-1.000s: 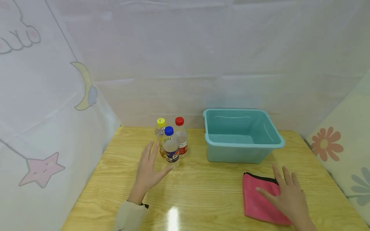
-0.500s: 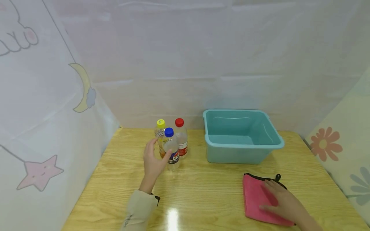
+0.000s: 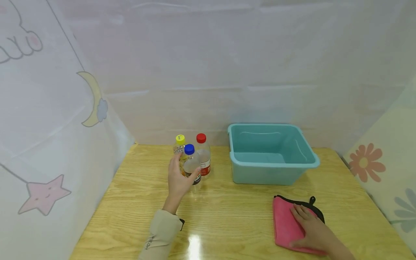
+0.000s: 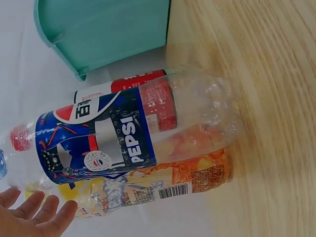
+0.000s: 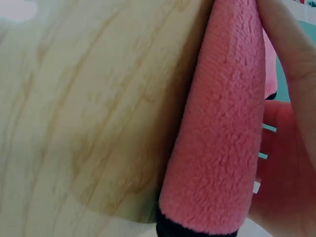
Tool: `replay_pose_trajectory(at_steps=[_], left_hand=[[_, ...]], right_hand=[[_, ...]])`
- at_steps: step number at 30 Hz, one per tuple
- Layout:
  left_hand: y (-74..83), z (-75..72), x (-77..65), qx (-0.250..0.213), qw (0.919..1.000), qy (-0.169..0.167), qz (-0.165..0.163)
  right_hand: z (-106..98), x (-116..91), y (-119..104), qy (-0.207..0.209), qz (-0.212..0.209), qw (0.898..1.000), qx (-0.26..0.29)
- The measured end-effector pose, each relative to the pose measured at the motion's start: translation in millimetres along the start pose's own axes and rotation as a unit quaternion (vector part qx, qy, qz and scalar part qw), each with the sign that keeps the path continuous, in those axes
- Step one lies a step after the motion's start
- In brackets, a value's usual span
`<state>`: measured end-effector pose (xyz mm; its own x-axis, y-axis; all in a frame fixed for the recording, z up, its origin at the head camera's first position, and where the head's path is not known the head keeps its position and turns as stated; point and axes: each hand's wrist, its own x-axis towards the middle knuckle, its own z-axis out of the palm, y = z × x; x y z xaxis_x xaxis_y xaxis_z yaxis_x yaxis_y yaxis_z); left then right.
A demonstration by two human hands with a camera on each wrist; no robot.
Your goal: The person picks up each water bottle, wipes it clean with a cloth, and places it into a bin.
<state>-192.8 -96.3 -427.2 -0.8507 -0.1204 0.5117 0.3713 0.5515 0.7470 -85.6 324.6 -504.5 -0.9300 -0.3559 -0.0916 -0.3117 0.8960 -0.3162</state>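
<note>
My left hand (image 3: 178, 182) is at the Pepsi bottle (image 3: 191, 165), with its thumb on the bottle's right side and its fingers on the left. In the left wrist view, the fingers (image 4: 42, 212) lie near the neck and are not wrapped round it. That clear bottle stands upright with a blue cap and a dark label. Just behind it are a yellow-capped bottle (image 3: 179, 148) with an orange label, partly hidden, and a red-capped bottle (image 3: 203, 155). My right hand (image 3: 312, 230) rests on a folded pink cloth (image 3: 286, 224) with black edging; its thumb lies along the fold (image 5: 217, 128).
A light blue plastic tub (image 3: 269, 174) stands at the back right, beyond the cloth. The wooden table (image 3: 234, 216) meets a pale hanging sheet at the back and patterned sheets at both sides.
My left hand has moved right and forward to the Pepsi bottle, its thumb now beside the label. My right hand has come down from above the pink cloth onto it.
</note>
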Motion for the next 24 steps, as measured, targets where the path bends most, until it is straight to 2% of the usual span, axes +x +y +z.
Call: replay_pose_trajectory(at_steps=[6, 11, 18, 24], left_hand=[[-2.3, 2.5, -0.2, 0.004, 1.0000, -0.009, 0.000], [-3.7, 2.8, 0.0, -0.001, 1.0000, -0.005, 0.003], [-5.1, 3.2, 0.6, 0.002, 0.9997, -0.001, 0.026], [-3.1, 3.8, -0.1, -0.010, 0.9988, 0.000, 0.047]], right_hand=[[3, 1, -8, -0.010, 0.027, 0.999, -0.022], [3, 5, -12, 0.004, 0.035, 0.999, -0.033], [-1, 10, -15, 0.035, 0.032, 0.998, -0.045], [1, 12, -11, 0.073, 0.052, 0.996, -0.028]])
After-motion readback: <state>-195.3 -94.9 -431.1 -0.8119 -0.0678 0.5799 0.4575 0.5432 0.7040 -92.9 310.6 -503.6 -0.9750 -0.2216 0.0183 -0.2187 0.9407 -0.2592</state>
